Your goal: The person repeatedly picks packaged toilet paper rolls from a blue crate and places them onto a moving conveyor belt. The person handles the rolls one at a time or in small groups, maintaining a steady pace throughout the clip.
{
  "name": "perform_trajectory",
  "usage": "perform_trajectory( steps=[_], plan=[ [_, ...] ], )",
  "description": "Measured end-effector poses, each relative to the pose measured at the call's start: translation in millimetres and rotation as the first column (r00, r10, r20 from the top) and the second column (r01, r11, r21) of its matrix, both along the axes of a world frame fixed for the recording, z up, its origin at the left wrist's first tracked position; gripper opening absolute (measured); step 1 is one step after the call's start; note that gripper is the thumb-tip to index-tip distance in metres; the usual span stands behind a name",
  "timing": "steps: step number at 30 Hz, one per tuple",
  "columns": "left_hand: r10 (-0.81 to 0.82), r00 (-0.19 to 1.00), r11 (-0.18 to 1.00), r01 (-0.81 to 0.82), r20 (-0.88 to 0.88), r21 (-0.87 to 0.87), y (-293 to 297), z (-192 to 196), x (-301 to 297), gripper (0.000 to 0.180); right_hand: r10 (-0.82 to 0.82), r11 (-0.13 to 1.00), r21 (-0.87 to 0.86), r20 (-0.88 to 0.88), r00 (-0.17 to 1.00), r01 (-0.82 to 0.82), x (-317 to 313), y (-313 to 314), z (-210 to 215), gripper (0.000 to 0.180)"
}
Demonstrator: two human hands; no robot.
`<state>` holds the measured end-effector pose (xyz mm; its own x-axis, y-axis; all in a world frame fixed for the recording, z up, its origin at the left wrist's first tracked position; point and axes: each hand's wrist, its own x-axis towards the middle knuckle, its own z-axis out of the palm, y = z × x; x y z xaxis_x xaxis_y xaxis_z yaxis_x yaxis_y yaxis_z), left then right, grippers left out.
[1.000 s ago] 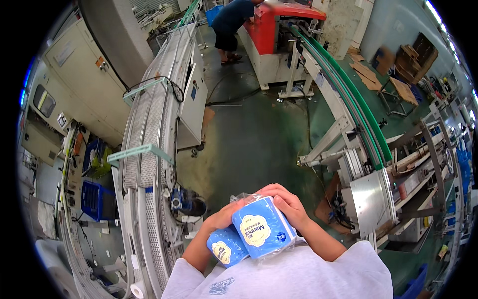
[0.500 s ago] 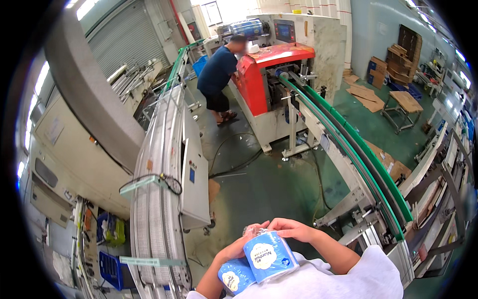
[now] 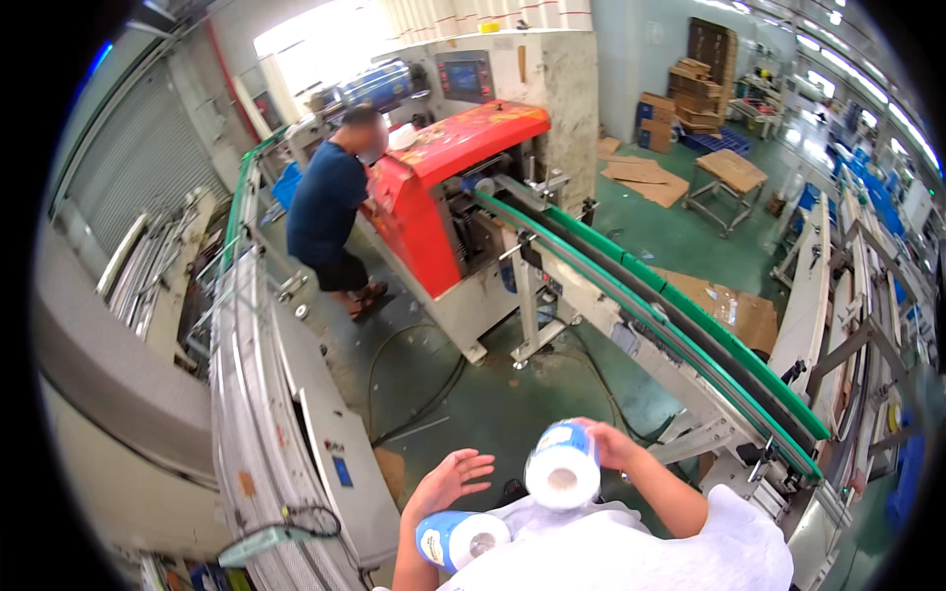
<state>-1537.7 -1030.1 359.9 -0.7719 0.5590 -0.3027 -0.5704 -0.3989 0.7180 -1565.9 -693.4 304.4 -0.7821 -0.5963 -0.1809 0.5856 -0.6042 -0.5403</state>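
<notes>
I see the two rolls, clasped together against the chest a second ago, now split. The left hand (image 3: 448, 480) has let go, fingers spread wide and holding nothing; a blue-wrapped paper roll (image 3: 461, 538) lies near it, tucked at the left forearm. The right hand (image 3: 609, 445) grips a second roll (image 3: 563, 467), fingers closed around its far end. To the right runs a green conveyor (image 3: 690, 340). Farther off, a person in blue (image 3: 330, 222) stands at a red machine (image 3: 434, 192).
</notes>
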Motion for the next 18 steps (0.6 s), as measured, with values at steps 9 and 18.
perform_trajectory(
  steps=[9, 18],
  plan=[
    [-0.535, 0.807, 0.83, 0.445, 0.252, 0.335, -12.0, 22.3, -154.1, 0.065, -0.886, 0.331, 0.346, -0.207, 0.415, 0.878, -266.8, 139.7, -30.8, 0.024],
    [-0.09, 0.943, 0.994, 0.104, 0.322, -0.025, 18.8, 49.6, -297.7, 0.083, -0.903, 0.203, 0.629, -0.176, 0.392, 0.75, -475.7, 159.0, -113.2, 0.025]
  ],
)
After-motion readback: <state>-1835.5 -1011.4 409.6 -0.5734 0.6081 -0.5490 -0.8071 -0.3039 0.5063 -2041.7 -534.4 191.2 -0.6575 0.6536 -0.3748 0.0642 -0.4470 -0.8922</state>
